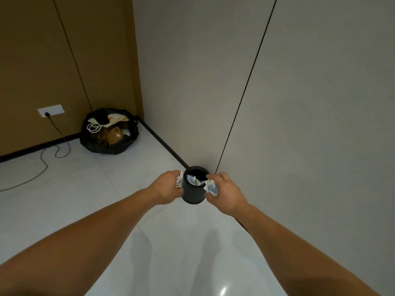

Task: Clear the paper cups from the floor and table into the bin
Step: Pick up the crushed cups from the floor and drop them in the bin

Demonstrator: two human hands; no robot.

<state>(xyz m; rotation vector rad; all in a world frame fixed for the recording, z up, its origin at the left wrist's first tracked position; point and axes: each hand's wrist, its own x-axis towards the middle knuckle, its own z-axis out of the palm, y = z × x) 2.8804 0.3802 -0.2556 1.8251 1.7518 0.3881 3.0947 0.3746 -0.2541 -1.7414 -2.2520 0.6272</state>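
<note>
Left hand (168, 186), right hand (224, 189) grip crumpled cups (210, 187) beside the bin (193, 196) rim.

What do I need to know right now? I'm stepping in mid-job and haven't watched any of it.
Left hand: grips a crumpled paper cup beside the bin's left rim.
Right hand: grips a second crumpled cup at the right rim.
Black bin: on the floor against the wall, crumpled paper already inside.
Done: both cups are at the bin.
Left: drop both in. No table or other cups are in view, so check for more.
</note>
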